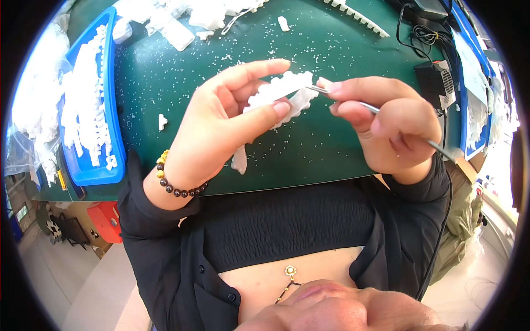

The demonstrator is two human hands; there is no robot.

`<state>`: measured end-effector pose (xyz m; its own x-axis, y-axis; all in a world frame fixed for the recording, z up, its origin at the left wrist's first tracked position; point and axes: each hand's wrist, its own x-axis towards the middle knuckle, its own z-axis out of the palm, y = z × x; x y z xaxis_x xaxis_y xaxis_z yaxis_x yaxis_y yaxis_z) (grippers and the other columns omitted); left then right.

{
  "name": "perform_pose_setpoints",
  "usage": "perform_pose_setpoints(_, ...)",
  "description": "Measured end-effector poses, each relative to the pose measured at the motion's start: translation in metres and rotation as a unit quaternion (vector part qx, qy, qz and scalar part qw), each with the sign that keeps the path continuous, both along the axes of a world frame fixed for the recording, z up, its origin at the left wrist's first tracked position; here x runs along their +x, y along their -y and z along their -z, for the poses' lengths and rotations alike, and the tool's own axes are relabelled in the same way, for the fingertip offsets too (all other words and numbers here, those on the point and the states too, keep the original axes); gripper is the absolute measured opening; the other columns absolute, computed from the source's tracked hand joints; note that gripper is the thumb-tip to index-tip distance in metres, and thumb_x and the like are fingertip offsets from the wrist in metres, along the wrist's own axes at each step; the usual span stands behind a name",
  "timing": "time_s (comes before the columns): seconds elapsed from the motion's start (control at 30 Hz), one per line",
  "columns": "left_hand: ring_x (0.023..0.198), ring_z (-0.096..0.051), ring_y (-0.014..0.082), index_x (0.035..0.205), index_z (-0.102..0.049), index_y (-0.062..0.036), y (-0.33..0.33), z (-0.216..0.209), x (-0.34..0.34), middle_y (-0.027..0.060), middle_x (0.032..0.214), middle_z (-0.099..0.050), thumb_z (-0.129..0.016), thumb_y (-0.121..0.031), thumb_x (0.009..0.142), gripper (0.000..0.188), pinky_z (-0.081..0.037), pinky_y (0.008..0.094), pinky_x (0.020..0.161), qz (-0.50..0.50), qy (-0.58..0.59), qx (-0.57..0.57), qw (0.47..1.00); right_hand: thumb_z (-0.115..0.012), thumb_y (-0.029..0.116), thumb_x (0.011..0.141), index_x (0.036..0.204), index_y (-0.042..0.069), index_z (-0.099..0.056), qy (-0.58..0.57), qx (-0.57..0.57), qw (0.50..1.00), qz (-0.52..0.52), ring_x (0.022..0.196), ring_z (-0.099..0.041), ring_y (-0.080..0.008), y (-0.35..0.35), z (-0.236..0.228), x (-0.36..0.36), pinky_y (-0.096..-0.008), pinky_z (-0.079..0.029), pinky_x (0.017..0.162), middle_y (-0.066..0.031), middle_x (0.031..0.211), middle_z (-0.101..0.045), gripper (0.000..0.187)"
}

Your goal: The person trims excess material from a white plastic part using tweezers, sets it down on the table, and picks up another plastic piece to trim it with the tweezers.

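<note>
Bench point(326, 165), dark green, spreads under everything here. A blue tray point(99, 178) stands at its left side, loaded with knobbly white strips point(83, 118); along the far edge lies a heap point(182, 16) of similar white parts. Toward the right sits a black power adapter point(433, 83).

Between them, above the bench, are both hands. The left hand point(212, 113) has its fingers clamped on a bumpy white piece point(284, 85), thumb pressed to the near side, index finger reaching over the top. The right hand point(395, 121) has thumb and fingers pinched together on a slim metal tool point(369, 107), whose tip is at the right end of the piece, apparently touching it. A white strip end point(239, 160) hangs below the left hand; whether it joins the piece I cannot tell.

The step in hand looks like picking or trimming at that end. The next move seems to call for a firm left hold and small, controlled strokes.

Smallest are two loose bits, one left point(162, 122), one far point(283, 23), and white crumbs scattered about.
</note>
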<state>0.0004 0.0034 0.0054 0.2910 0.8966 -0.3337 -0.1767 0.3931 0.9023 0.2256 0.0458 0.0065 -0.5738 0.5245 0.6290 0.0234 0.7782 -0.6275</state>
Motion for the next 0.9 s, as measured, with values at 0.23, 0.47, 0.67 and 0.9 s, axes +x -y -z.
perform_pose_setpoints(0.23, 0.061, -0.043, 0.0008, 0.128, -0.054, -0.0009, -0.001, 0.001, -0.005, 0.004, 0.094, -0.066, -0.063, -0.004, 0.084, 0.045, -0.032, 0.0162, 0.053, -0.035, 0.015, 0.019, 0.999, -0.061, -0.005, 0.087, 0.09, 0.005, -0.042, 0.018, -0.006, 1.0, -0.01, 0.08, -0.069, -0.0287, 0.001, -0.005, 0.006, -0.0328, -0.058, 0.069, -0.0282, 0.093, -0.065, 0.022)
perform_pose_setpoints(0.47, 0.063, -0.048, 0.0017, 0.123, -0.057, 0.0009, 0.002, 0.004, -0.006, 0.0087, 0.101, -0.067, -0.066, -0.005, 0.085, 0.04, -0.037, 0.0158, 0.056, -0.048, 0.067, -0.008, 0.997, -0.059, -0.005, 0.088, 0.093, 0.005, -0.041, 0.0, -0.063, 0.997, -0.04, 0.078, -0.069, -0.0289, 0.004, -0.004, 0.009, -0.0328, -0.058, 0.07, -0.0292, 0.095, -0.063, 0.021)
perform_pose_setpoints(0.67, 0.081, -0.063, 0.0081, 0.109, -0.065, 0.0029, 0.006, 0.007, 0.003, 0.0054, 0.094, -0.068, -0.074, 0.0, 0.079, 0.031, -0.051, 0.0205, 0.073, -0.09, -0.006, 0.08, 0.993, -0.062, -0.006, 0.086, 0.097, 0.005, -0.04, -0.044, -0.015, 0.997, -0.064, 0.071, -0.068, -0.0279, 0.006, -0.002, 0.003, -0.0344, -0.059, 0.064, -0.0309, 0.097, -0.062, 0.027)
perform_pose_setpoints(0.9, 0.081, -0.061, 0.0067, 0.104, -0.062, 0.0025, 0.012, 0.005, 0.002, 0.005, 0.092, -0.066, -0.073, 0.004, 0.078, 0.029, -0.049, 0.0193, 0.069, -0.078, -0.172, 0.21, 0.959, -0.066, -0.013, 0.076, 0.09, 0.002, -0.04, -0.029, 0.093, 0.993, -0.074, 0.059, -0.066, -0.0277, 0.005, 0.001, -0.006, -0.0315, -0.056, 0.049, -0.0325, 0.096, -0.062, 0.033)
